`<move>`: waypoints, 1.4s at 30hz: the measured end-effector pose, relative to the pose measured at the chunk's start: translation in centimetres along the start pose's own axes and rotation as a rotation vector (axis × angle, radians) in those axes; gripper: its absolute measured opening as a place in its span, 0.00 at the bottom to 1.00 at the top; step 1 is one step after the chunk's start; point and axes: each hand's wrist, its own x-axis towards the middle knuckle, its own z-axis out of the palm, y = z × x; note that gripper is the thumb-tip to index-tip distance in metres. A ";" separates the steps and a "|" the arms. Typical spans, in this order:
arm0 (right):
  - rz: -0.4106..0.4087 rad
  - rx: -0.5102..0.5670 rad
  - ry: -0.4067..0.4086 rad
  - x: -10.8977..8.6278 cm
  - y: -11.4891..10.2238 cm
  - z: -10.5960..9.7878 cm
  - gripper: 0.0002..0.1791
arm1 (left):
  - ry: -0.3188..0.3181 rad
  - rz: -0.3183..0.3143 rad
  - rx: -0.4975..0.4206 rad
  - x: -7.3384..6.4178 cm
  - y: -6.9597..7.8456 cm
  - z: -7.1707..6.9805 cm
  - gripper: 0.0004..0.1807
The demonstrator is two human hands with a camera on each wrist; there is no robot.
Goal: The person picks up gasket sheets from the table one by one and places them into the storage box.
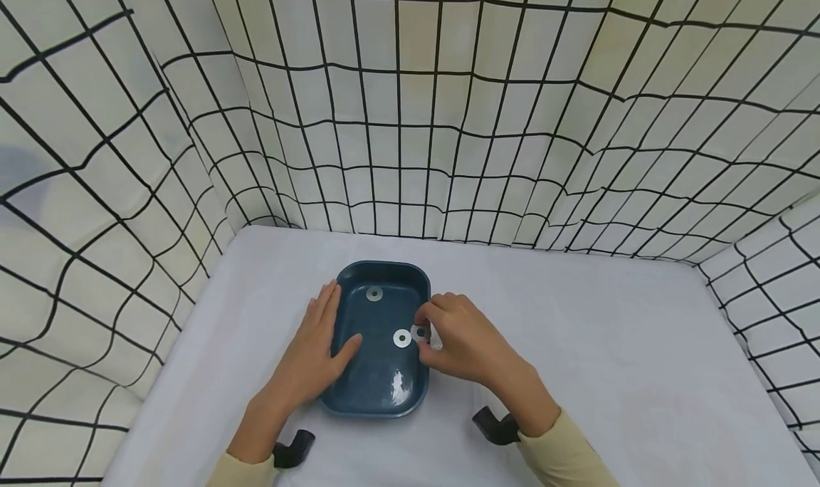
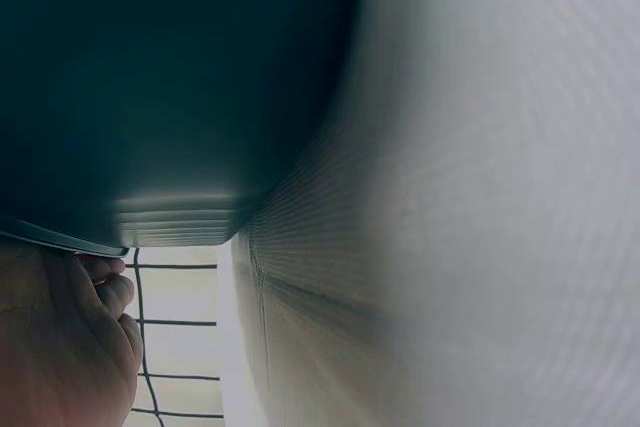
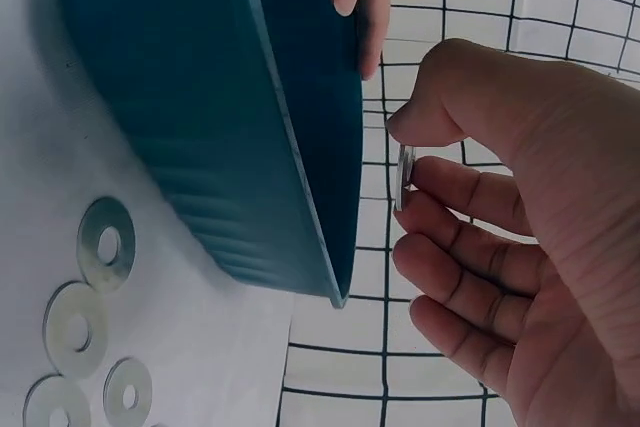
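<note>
A dark blue rectangular tray (image 1: pixel 378 391) lies on the white cloth, with a washer (image 1: pixel 374 293) near its far end and another washer (image 1: pixel 401 338) toward its right side. My right hand (image 1: pixel 464 341) pinches a flat metal washer (image 3: pixel 404 177) between thumb and fingers, above the tray's right rim. My left hand (image 1: pixel 307 355) rests against the tray's left side, its fingers straight along the rim and the thumb over the inside. In the left wrist view, part of this hand (image 2: pixel 60 337) shows beside the tray's outer wall (image 2: pixel 170 97).
Several washers (image 3: pixel 75 330) lie on the cloth beside the tray in the right wrist view; my right hand mostly hides that spot from the head view. Black wire grid panels (image 1: pixel 416 124) stand behind and at both sides of the white-covered table (image 1: pixel 608 352).
</note>
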 end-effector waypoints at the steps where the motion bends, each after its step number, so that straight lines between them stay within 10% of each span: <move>1: -0.009 0.001 0.001 0.2 0.0 0.0 0.12 | 0.000 0.003 -0.004 0.1 0.1 0.0 0.52; 42: -0.045 0.051 -0.092 5.6 0.0 0.2 0.13 | 0.015 0.033 -0.003 -0.1 -0.1 -0.3 0.50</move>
